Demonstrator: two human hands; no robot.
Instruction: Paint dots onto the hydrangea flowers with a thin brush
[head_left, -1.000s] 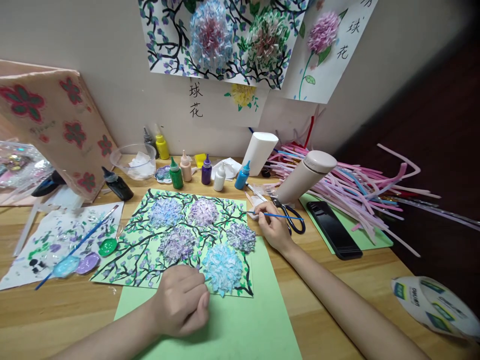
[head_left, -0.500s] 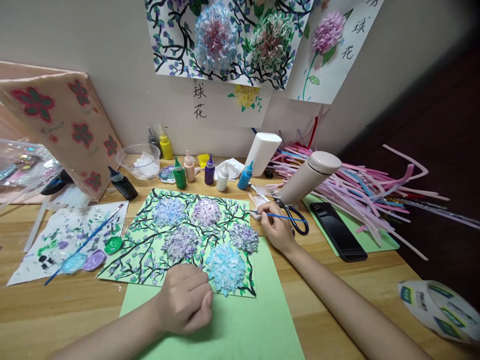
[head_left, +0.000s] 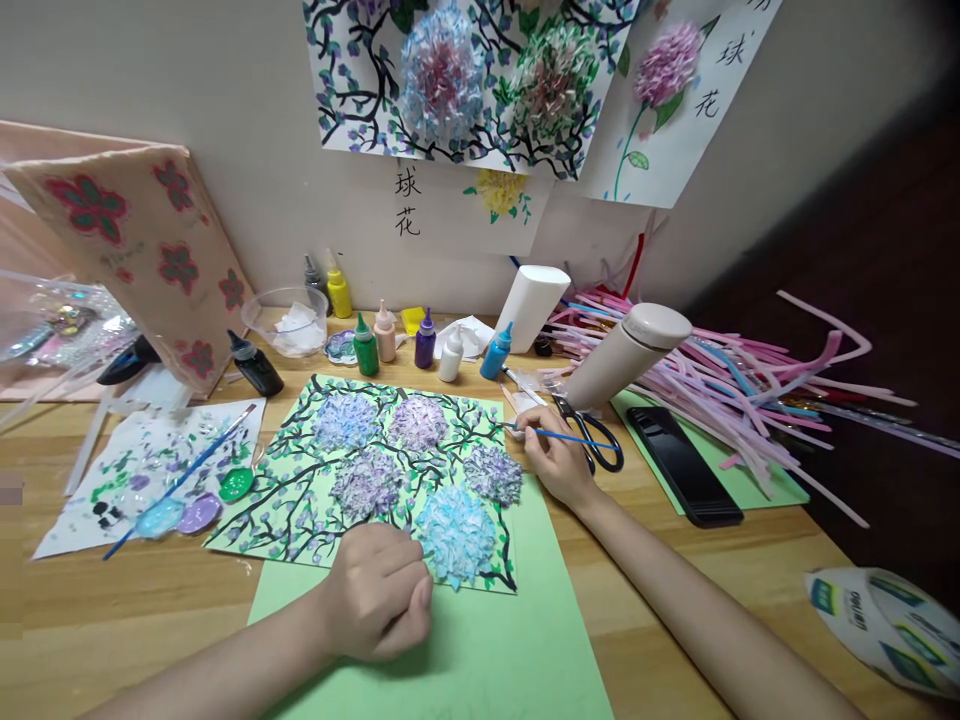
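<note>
A green sheet with painted black branches and several fluffy paper flower heads, the picture (head_left: 300,500), lies on a larger green sheet (head_left: 517,650). My left hand (head_left: 382,590) is closed in a fist at the picture's lower edge, beside the light blue flower (head_left: 454,535); nothing shows in it. Pinched in my right hand (head_left: 559,455) is a thin blue paintbrush (head_left: 577,437), its tip at the picture's upper right edge. Just behind that hand lie black-handled scissors (head_left: 611,455).
Paint bottles (head_left: 366,345) line the back of the table. Left are a paint-stained paper (head_left: 82,500) with a second brush (head_left: 206,460) and paint dabs. To the right are a tumbler (head_left: 626,350), a phone (head_left: 682,465), pipe cleaners (head_left: 750,370) and a tape roll (head_left: 840,610).
The whole view has shifted slightly, so things appear a little farther right. Both hands keep almost the same places against the picture, and the brush tip stays near its right edge.
</note>
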